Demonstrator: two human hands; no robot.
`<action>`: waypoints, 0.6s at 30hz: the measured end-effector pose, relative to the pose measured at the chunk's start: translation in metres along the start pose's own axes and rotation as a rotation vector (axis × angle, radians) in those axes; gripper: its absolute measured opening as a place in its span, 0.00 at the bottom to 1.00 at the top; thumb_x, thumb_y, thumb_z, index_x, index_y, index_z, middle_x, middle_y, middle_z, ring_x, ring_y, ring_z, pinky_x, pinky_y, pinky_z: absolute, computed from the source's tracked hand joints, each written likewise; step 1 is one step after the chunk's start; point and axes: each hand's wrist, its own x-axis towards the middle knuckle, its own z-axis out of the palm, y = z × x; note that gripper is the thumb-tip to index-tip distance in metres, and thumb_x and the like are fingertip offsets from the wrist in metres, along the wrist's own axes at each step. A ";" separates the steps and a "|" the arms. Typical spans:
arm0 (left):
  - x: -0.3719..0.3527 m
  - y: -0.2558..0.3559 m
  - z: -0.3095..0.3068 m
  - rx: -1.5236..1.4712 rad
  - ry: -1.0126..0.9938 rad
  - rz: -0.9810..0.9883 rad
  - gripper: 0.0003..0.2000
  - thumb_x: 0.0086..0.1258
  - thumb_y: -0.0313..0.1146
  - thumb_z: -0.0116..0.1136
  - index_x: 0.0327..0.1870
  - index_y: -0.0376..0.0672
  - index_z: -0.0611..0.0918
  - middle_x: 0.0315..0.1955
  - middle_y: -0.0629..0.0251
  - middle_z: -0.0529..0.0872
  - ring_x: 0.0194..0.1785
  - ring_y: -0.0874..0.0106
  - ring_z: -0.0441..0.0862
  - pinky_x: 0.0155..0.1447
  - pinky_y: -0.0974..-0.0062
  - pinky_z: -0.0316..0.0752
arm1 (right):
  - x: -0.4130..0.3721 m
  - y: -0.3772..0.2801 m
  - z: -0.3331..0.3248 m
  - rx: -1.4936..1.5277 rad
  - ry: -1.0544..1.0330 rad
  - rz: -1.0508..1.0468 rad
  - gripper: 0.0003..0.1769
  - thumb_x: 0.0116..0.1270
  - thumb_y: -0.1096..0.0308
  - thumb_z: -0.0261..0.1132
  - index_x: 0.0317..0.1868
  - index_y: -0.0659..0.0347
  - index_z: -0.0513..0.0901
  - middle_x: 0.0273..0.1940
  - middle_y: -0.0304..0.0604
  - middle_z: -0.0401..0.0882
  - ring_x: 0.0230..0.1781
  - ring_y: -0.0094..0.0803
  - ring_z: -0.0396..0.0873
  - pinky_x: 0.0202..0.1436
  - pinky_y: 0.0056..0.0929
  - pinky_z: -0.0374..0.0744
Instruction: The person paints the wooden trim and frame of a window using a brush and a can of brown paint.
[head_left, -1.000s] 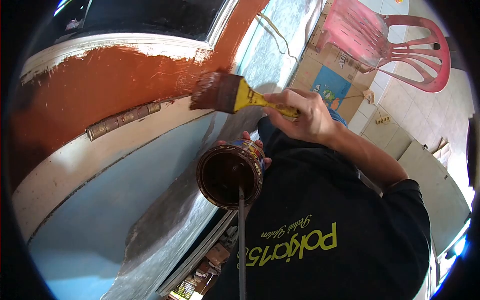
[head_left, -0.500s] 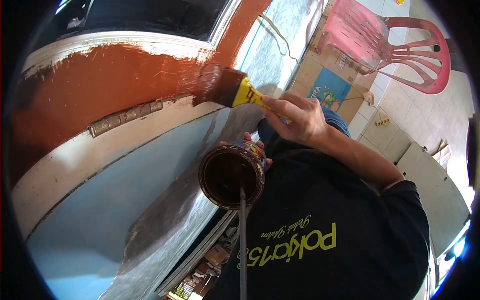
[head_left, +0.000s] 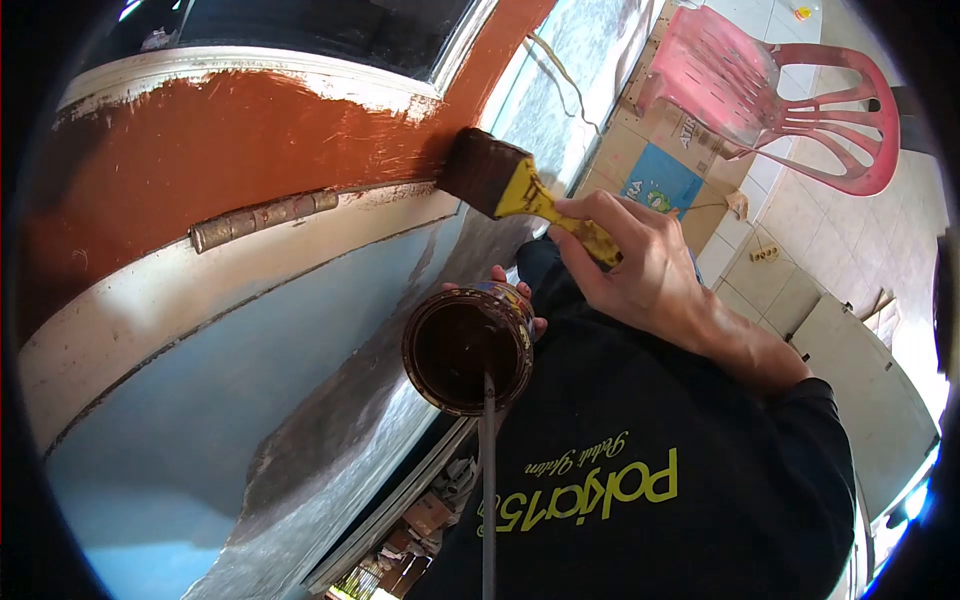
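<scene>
My right hand (head_left: 640, 260) is closed around the yellow handle of a wide paintbrush (head_left: 525, 190). The brush's dark, paint-coated bristles touch or nearly touch the right end of the reddish-brown painted frame (head_left: 270, 130). Lower down, my left hand (head_left: 539, 326) grips a paint can (head_left: 468, 350) from its far side, and only some fingertips show. The can's open mouth faces me, brown inside with paint-smeared rims. A thin grey stick (head_left: 488, 480) stands in the can and sticks out toward me.
A metal hinge (head_left: 265, 220) sits on the cream strip below the brown frame. Above is a dark window pane (head_left: 320, 35) with a white border. A red plastic chair (head_left: 720, 75) and flattened cardboard (head_left: 610, 160) lie at upper right. A socket strip (head_left: 765, 254) rests on the tiles.
My right hand has drawn the paintbrush right and slightly down, away from the frame's middle toward its right end. My left hand holds the can nearly still. The view has shifted slightly.
</scene>
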 end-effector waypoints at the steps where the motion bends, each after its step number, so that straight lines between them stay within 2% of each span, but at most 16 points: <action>1: 0.002 -0.001 0.003 -0.015 0.002 -0.001 0.35 0.70 0.65 0.47 0.72 0.50 0.66 0.69 0.45 0.64 0.77 0.55 0.53 0.77 0.38 0.46 | 0.003 -0.005 0.002 0.036 0.018 -0.005 0.10 0.63 0.71 0.68 0.43 0.63 0.79 0.31 0.51 0.84 0.25 0.42 0.85 0.23 0.34 0.81; 5: 0.006 0.007 0.013 -0.146 0.115 -0.095 0.35 0.70 0.65 0.47 0.70 0.48 0.68 0.66 0.44 0.67 0.76 0.55 0.55 0.77 0.38 0.46 | 0.013 -0.023 0.006 0.126 0.055 -0.056 0.10 0.64 0.71 0.68 0.42 0.63 0.78 0.31 0.53 0.85 0.27 0.42 0.86 0.24 0.33 0.82; 7: 0.006 0.015 0.013 -0.116 0.178 -0.129 0.35 0.70 0.65 0.47 0.69 0.48 0.68 0.66 0.44 0.68 0.76 0.55 0.56 0.77 0.38 0.47 | 0.018 -0.024 0.005 0.131 0.048 -0.050 0.09 0.64 0.71 0.68 0.43 0.63 0.79 0.31 0.53 0.85 0.28 0.41 0.87 0.24 0.32 0.83; 18: -0.013 0.011 0.006 -0.015 0.222 0.042 0.27 0.70 0.58 0.52 0.67 0.59 0.72 0.68 0.51 0.66 0.74 0.51 0.57 0.70 0.33 0.54 | 0.016 -0.036 0.005 0.249 0.110 -0.145 0.10 0.61 0.73 0.70 0.42 0.64 0.80 0.32 0.49 0.85 0.27 0.37 0.87 0.23 0.28 0.82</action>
